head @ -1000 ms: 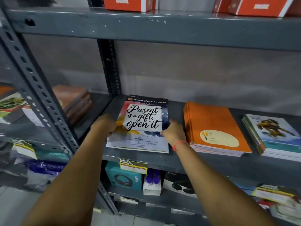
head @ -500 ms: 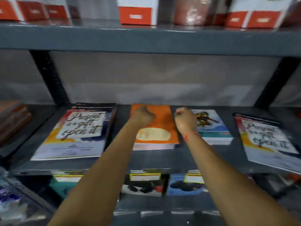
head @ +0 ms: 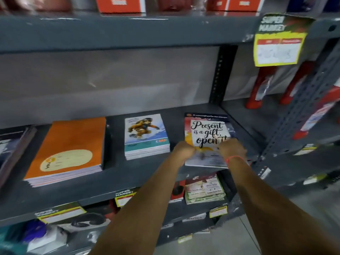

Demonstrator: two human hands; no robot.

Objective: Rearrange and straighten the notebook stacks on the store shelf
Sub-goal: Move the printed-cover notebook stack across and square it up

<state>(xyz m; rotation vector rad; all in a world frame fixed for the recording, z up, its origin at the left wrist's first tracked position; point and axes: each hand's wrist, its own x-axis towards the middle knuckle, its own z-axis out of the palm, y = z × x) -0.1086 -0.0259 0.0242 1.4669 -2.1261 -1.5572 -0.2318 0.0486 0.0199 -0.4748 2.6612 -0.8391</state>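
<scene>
On the grey metal shelf (head: 139,173), at its right-hand end, lies a stack of notebooks whose top cover reads "Present is a gift, open it" (head: 207,131); both of the person's hands are on the near half of this stack; the left hand (head: 184,150) sits at the stack's left edge with fingers curled inward; the right hand (head: 232,149), a red thread at its wrist, sits over the near right part of the cover, fingers likewise curled; whether either hand actually pinches the cover or merely presses on it I cannot tell, as the knuckles hide the fingertips. Stack position: flat, cover upward, slightly askew to the shelf's front edge, just beside the perforated upright post (head: 287,115) on the right.

Left of it, apart and untouched, lies a smaller stack with an illustrated figure on a teal-banded cover (head: 145,133); further left, a larger orange notebook stack (head: 73,146) with a pale oval label, lying at a slant; at the far left edge a further dark-covered stack (head: 11,144) is only partly in view.

Overhead, a yellow price tag (head: 278,46) hangs from the upper shelf; red boxes (head: 119,4) stand above, blurred.
</scene>
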